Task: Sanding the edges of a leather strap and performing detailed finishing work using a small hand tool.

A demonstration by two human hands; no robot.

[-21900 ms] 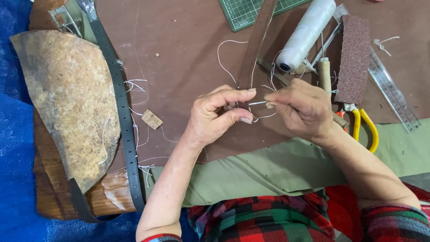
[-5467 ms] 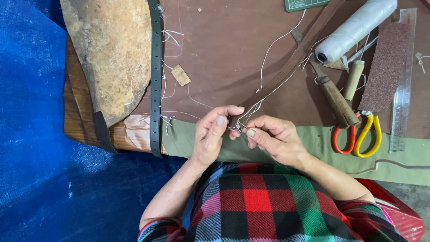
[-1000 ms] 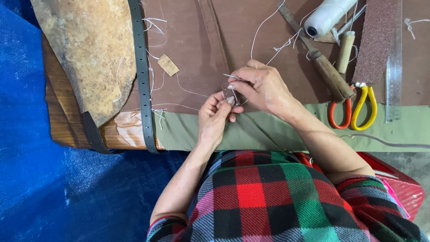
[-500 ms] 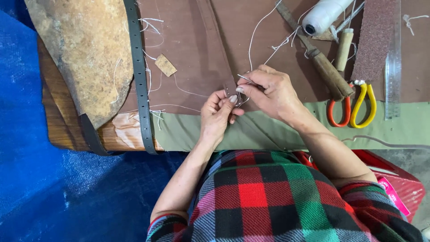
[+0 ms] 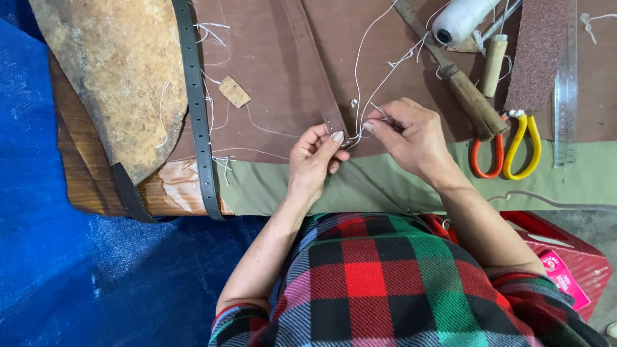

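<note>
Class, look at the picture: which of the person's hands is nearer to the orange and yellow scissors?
Right. The right hand lies just beside the scissors, apart from them; the left hand is farther away, beyond the right hand.

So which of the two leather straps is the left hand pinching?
The brown strap, pinched at its near end by the left hand; the dark punched strap lies untouched further left.

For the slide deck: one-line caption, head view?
Left hand pinches brown leather strap; right hand holds needle with white thread.
</note>
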